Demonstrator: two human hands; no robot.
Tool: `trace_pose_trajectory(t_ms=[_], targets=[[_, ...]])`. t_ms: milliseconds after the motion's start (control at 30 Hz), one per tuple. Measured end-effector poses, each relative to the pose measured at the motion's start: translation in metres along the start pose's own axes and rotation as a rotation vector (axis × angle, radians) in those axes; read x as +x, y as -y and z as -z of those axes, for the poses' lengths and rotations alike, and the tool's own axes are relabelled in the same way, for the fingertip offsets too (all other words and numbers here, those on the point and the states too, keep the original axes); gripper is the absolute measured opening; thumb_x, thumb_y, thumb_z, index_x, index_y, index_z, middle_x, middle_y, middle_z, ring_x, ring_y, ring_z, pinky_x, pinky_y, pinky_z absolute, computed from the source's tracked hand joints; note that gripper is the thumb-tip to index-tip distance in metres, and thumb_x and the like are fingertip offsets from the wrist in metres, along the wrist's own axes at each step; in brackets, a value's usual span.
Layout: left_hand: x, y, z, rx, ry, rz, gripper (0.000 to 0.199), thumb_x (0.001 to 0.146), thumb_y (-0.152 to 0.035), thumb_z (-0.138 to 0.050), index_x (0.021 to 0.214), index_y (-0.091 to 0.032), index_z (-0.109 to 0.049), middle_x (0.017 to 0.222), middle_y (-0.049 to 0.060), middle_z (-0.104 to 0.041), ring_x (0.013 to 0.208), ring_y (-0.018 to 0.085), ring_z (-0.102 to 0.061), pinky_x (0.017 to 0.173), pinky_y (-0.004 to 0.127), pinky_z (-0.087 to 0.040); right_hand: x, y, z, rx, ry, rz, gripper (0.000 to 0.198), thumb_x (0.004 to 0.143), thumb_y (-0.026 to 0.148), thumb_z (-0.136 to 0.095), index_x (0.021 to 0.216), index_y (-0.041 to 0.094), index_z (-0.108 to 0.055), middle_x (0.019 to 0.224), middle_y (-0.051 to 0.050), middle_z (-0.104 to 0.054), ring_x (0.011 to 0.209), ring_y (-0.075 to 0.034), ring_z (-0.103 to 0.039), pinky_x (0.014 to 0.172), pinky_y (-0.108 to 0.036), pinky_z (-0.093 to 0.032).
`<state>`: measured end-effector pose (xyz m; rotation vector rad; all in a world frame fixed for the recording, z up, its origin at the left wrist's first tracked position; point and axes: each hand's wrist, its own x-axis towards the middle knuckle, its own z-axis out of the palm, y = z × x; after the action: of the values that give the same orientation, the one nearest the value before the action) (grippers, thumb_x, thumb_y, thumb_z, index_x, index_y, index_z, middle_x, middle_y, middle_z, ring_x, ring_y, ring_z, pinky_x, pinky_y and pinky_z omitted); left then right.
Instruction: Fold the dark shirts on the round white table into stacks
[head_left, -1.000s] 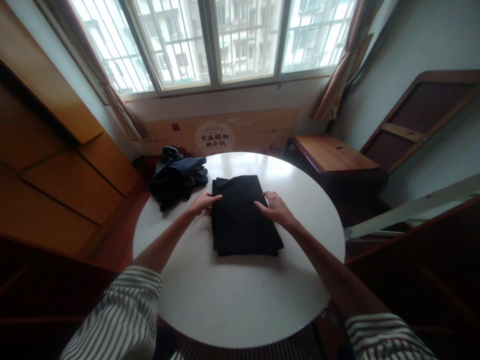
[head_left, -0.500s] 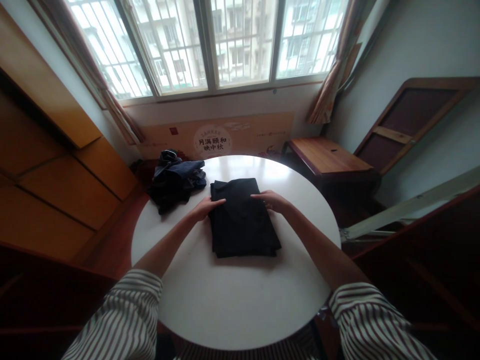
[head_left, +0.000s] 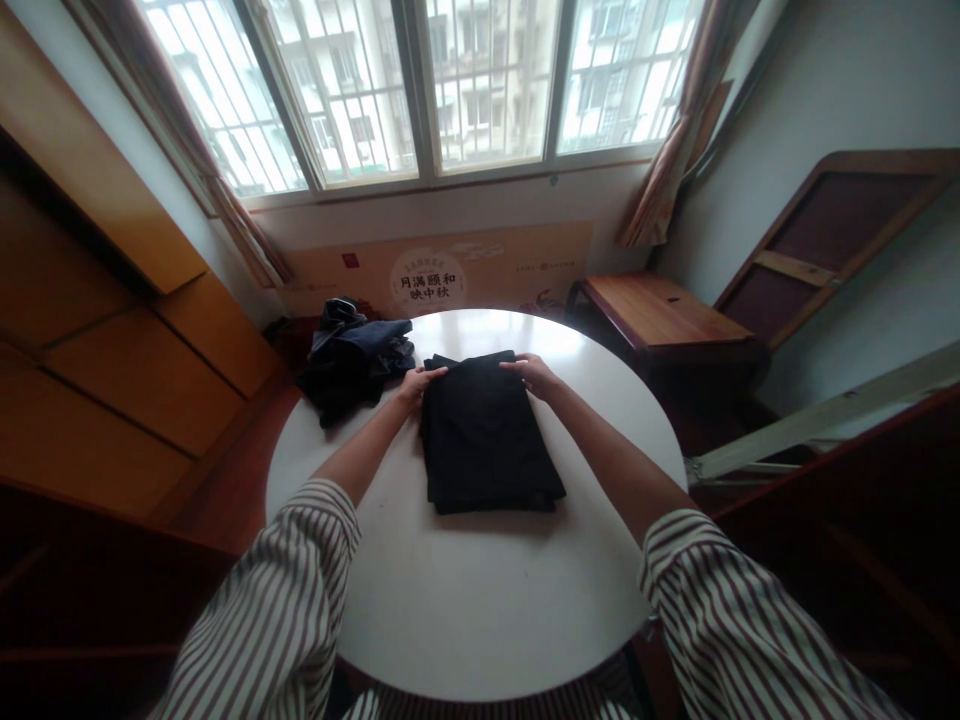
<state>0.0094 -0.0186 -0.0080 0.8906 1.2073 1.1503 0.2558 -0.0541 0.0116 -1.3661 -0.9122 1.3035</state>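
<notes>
A stack of folded black clothes (head_left: 487,440) lies flat on the round white table (head_left: 480,600). My left hand (head_left: 420,382) grips its far left corner, thumb on top and the other fingers curled under the edge. At the far right corner my right hand (head_left: 534,374) pinches the cloth the same way. The fingers below the cloth are partly hidden. Which kind of garment it is, I cannot make out. To the left of the stack sits a crumpled heap of dark clothes (head_left: 356,350), black and navy, near the table's rim.
Beyond the table on the right stands a low wooden table (head_left: 667,310), with a wood-framed panel (head_left: 832,240) leaning on the wall. Orange-brown cabinets (head_left: 142,370) line the left side. A printed banner (head_left: 495,260) runs below the barred window (head_left: 487,80).
Both hands have slid away from me along the sides of the stack to its far corners. The stack's far edge now looks slightly straighter, and the heap has not moved.
</notes>
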Motion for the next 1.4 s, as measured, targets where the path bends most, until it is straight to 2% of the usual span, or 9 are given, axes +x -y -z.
trace_pose_trajectory(t_ms=[167, 300, 500, 633, 767, 900, 1033, 1233, 1400], targets=[[-0.011, -0.015, 0.001, -0.082, 0.087, -0.096, 0.051, 0.054, -0.014, -0.089, 0.100, -0.012, -0.067, 0.082, 0.004, -0.073, 0.072, 0.017, -0.070, 0.078, 0.032, -0.058, -0.005, 0.013, 0.007, 0.070, 0.063, 0.105, 0.035, 0.063, 0.002, -0.071, 0.095, 0.015, -0.066, 0.073, -0.001, -0.068, 0.070, -0.016, -0.063, 0.061, -0.025, -0.049], [-0.051, -0.026, 0.022, -0.051, 0.286, -0.401, 0.045, 0.057, -0.024, -0.090, 0.096, -0.014, -0.071, 0.091, 0.004, -0.074, 0.082, 0.019, -0.070, 0.083, 0.033, -0.056, -0.044, 0.023, 0.033, 0.055, 0.274, 0.338, 0.025, 0.063, 0.015, -0.079, 0.087, 0.017, -0.071, 0.084, -0.003, -0.072, 0.084, -0.021, -0.066, 0.079, -0.034, -0.052], [-0.150, -0.015, 0.069, 0.695, 0.601, -1.044, 0.017, 0.083, -0.017, -0.072, 0.100, -0.018, -0.073, 0.100, 0.009, -0.070, 0.091, 0.018, -0.068, 0.083, 0.030, -0.056, -0.135, 0.000, 0.075, -0.497, 0.546, 0.864, 0.009, 0.082, 0.017, -0.066, 0.089, 0.019, -0.072, 0.093, -0.008, -0.068, 0.085, -0.019, -0.065, 0.076, -0.032, -0.052], [-0.185, 0.009, 0.085, 0.998, 0.819, -1.240, 0.032, 0.093, -0.006, -0.048, 0.115, -0.019, -0.068, 0.099, 0.010, -0.069, 0.086, 0.016, -0.067, 0.074, 0.027, -0.057, -0.163, -0.028, 0.087, -0.706, 0.664, 0.993, 0.022, 0.080, 0.004, -0.055, 0.089, 0.018, -0.070, 0.092, -0.009, -0.067, 0.086, -0.019, -0.064, 0.075, -0.030, -0.052], [-0.186, 0.018, 0.094, 1.144, 0.867, -1.319, 0.036, 0.095, -0.004, -0.041, 0.120, -0.017, -0.063, 0.100, 0.012, -0.069, 0.086, 0.017, -0.066, 0.074, 0.029, -0.058, -0.167, -0.038, 0.093, -0.776, 0.617, 1.045, 0.030, 0.075, -0.001, -0.046, 0.082, 0.018, -0.067, 0.085, -0.009, -0.066, 0.081, -0.019, -0.061, 0.070, -0.030, -0.050], [-0.189, -0.001, 0.099, 1.266, 0.926, -1.249, 0.026, 0.095, -0.010, -0.046, 0.107, -0.018, -0.068, 0.096, 0.010, -0.070, 0.085, 0.018, -0.066, 0.078, 0.031, -0.056, -0.164, -0.029, 0.088, -0.854, 0.443, 0.991, 0.027, 0.077, 0.002, -0.043, 0.072, 0.019, -0.063, 0.076, -0.006, -0.064, 0.073, -0.018, -0.060, 0.067, -0.030, -0.048], [-0.192, -0.026, 0.092, 1.226, 1.052, -0.924, 0.023, 0.089, -0.035, -0.066, 0.105, -0.020, -0.071, 0.099, 0.009, -0.072, 0.088, 0.019, -0.067, 0.081, 0.031, -0.053, -0.149, -0.015, 0.069, -0.908, 0.113, 0.693, 0.019, 0.089, 0.026, -0.052, 0.090, 0.015, -0.067, 0.083, -0.009, -0.068, 0.068, -0.018, -0.062, 0.063, -0.029, -0.048], [-0.147, -0.015, 0.074, 1.032, 0.296, -0.368, 0.056, 0.092, -0.061, -0.047, 0.066, -0.015, -0.065, 0.055, 0.003, -0.061, 0.041, 0.011, -0.050, 0.045, 0.023, -0.038, -0.109, -0.009, 0.048, -0.853, 0.148, 0.190, 0.053, 0.081, 0.063, -0.062, 0.059, 0.015, -0.061, 0.055, -0.007, -0.061, 0.052, -0.017, -0.060, 0.050, -0.026, -0.044], [-0.124, 0.011, 0.066, 0.859, 0.350, -0.152, 0.060, 0.071, -0.073, -0.062, 0.056, -0.016, -0.056, 0.048, -0.003, -0.048, 0.043, 0.010, -0.040, 0.043, 0.022, -0.028, -0.096, -0.020, 0.049, -0.754, 0.140, 0.269, 0.055, 0.075, 0.067, -0.061, 0.054, 0.017, -0.056, 0.049, -0.001, -0.051, 0.047, -0.012, -0.048, 0.044, -0.024, -0.035]])
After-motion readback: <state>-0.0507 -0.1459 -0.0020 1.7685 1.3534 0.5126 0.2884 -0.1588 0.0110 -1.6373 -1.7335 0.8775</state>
